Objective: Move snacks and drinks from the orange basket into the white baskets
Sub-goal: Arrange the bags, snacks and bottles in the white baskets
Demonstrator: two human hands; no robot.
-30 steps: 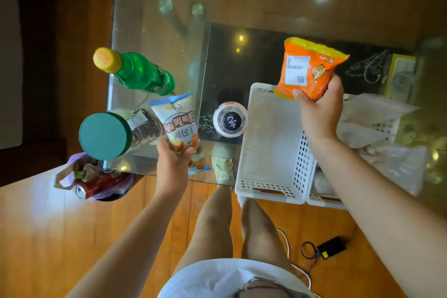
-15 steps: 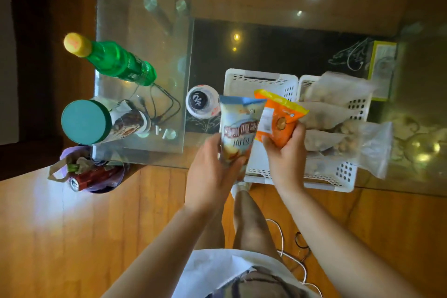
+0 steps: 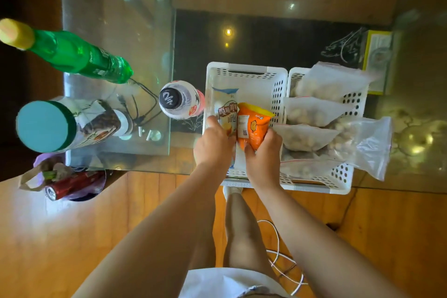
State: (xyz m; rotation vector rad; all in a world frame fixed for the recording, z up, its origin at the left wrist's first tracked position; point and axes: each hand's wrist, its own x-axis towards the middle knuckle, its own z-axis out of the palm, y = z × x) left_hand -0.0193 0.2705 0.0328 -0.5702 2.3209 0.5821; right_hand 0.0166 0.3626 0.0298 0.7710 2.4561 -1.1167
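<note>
The glass table (image 3: 116, 31) fills the upper half of the view, and at its near edge, toward four o'clock of centre, two white baskets stand side by side and touching. The right basket (image 3: 348, 174) is piled with clear bags (image 3: 312, 110) of pale round snacks; the left basket (image 3: 244, 75) is bare at its far end. No orange basket is visible. At nine o'clock stand a green bottle (image 3: 79, 55), a teal-lidded jar (image 3: 43, 126) and a small dark-capped bottle (image 3: 180, 100), the last just beside the left basket. The left hand (image 3: 212, 145) grips the bottom of a blue-and-white bread packet (image 3: 226, 109), and the right hand (image 3: 263, 155) grips the bottom of an orange chip bag (image 3: 254, 123); both packets are inside the left basket, edge to edge. To finish well, I would lay them flat toward twelve o'clock, release both grips together, and keep the near end free for the bottles.
</note>
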